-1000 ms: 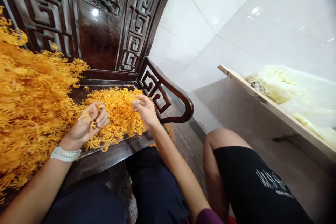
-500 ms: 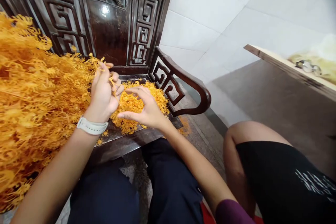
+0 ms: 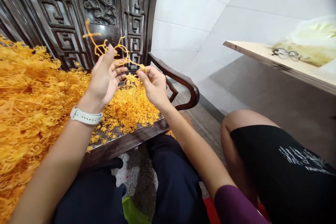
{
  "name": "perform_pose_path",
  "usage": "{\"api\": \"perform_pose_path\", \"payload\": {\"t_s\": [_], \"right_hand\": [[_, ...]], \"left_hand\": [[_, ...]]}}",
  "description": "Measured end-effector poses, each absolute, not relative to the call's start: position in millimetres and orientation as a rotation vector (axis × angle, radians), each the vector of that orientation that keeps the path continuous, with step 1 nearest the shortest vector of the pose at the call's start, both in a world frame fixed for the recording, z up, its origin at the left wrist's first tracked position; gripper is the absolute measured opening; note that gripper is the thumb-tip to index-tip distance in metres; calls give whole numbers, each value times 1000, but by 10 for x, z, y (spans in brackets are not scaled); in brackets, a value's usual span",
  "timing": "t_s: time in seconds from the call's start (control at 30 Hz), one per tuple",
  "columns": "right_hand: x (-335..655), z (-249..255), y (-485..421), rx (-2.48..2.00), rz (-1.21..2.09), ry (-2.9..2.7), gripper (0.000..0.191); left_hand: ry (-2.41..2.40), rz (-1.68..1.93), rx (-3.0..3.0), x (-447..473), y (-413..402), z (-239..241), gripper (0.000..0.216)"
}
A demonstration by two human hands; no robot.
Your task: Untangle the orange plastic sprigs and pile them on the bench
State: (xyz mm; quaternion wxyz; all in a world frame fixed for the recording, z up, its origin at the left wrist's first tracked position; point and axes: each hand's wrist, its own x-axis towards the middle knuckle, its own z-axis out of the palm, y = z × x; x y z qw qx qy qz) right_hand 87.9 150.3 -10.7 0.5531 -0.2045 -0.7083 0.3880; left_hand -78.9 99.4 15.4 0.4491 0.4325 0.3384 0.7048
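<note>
An orange, thin-branched plastic sprig (image 3: 127, 57) is held up between my two hands, over a dark carved wooden bench. My left hand (image 3: 101, 78), with a pale watch strap (image 3: 86, 116) at its wrist, has the sprig between thumb and forefinger, its other fingers loosely curled. My right hand (image 3: 156, 87) pinches the sprig's right end, where a small piece shows at the fingertips. Beneath the hands lies a pile of small orange flower-like pieces (image 3: 128, 108) on the bench seat (image 3: 126, 142). A large heap of orange branched sprigs (image 3: 34, 91) rises left of my left hand.
A curved wooden armrest (image 3: 193, 92) bounds the seat on the right. Beyond it, a wooden board (image 3: 257, 50) carries glasses (image 3: 286, 54) and a clear bag (image 3: 312, 42). Another person's knee (image 3: 244, 119) is close on my right. White tiles (image 3: 183, 17) cover the wall behind.
My right hand was open and apart from the left; it has risen and now pinches the sprig's end. The sprig is now lifted clear of the heap. The camera view has shifted slightly.
</note>
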Motion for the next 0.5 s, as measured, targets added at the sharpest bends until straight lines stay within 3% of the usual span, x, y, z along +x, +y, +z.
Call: {"api": "perform_pose_path", "payload": {"t_s": [0.13,0.27,0.5], "right_hand": [[1040,23,1478,-518,914,-1586,36],[1183,-15,1338,-527,1021,-1526,33],[1314,-227,1255,-601,1286,-1302,41]], "left_hand": [[1012,1519,1453,-699,879,-24,51],[1152,1475,1749,-583,858,4,38],[1110,1309,1678,-555,845,23,39]]}}
